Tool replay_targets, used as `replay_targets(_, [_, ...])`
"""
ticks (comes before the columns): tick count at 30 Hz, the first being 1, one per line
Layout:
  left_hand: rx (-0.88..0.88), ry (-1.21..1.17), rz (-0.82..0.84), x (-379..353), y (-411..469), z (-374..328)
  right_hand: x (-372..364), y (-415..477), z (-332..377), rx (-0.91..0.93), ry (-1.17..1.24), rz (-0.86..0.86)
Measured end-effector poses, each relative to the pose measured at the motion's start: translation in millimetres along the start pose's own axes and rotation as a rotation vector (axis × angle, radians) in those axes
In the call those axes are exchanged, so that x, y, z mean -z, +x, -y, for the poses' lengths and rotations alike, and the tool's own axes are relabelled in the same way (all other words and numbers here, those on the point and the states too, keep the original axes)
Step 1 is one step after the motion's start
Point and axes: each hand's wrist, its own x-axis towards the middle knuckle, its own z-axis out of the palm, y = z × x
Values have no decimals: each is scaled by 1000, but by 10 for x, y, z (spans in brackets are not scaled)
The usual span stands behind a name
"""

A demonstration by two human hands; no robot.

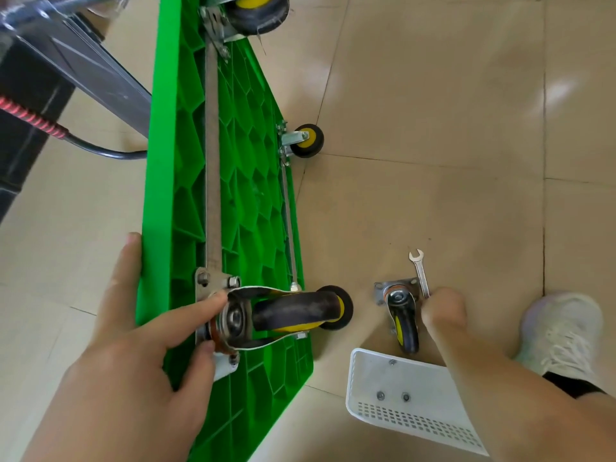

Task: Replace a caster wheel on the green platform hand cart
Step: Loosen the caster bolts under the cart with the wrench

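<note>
The green platform cart (186,181) stands on its side edge on the floor, its ribbed underside facing right. My left hand (140,335) rests on the cart's near end, thumb on the top rim, fingers pinching the mounting plate of a black and yellow caster wheel (296,311) at the near upper corner. My right hand (443,311) is down at the floor, closed around the handle of a silver open-end wrench (418,268). A loose caster wheel (401,315) lies on the tiles just left of that hand.
A white perforated basket (416,418) with a few nuts in it sits at the lower right. My shoe (563,325) is at the far right. Two more casters (308,140) (256,10) stay on the cart. A dark stand and a cable (100,150) lie to the left.
</note>
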Motion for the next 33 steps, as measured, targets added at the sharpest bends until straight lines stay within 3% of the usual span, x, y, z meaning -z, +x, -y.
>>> replay_targets(10, [11, 50, -10, 27, 0, -60, 31, 27, -79, -9, 60, 61])
replay_targets(18, [93, 57, 90, 73, 16, -97, 769, -329, 235, 245, 607, -136])
replay_targets(22, [96, 38, 94, 69, 14, -80, 1307, -728, 716, 422, 971, -6])
replay_targets(25, [84, 26, 95, 66, 19, -75, 1630, -1077, 1079, 533, 1195, 219])
replay_targets(29, [86, 19, 99, 63, 18, -56, 1773, -1381, 1431, 490, 1352, 590])
replay_targets(33, [120, 26, 108, 56, 11, -33, 1744, -1532, 1681, 431, 1366, 783])
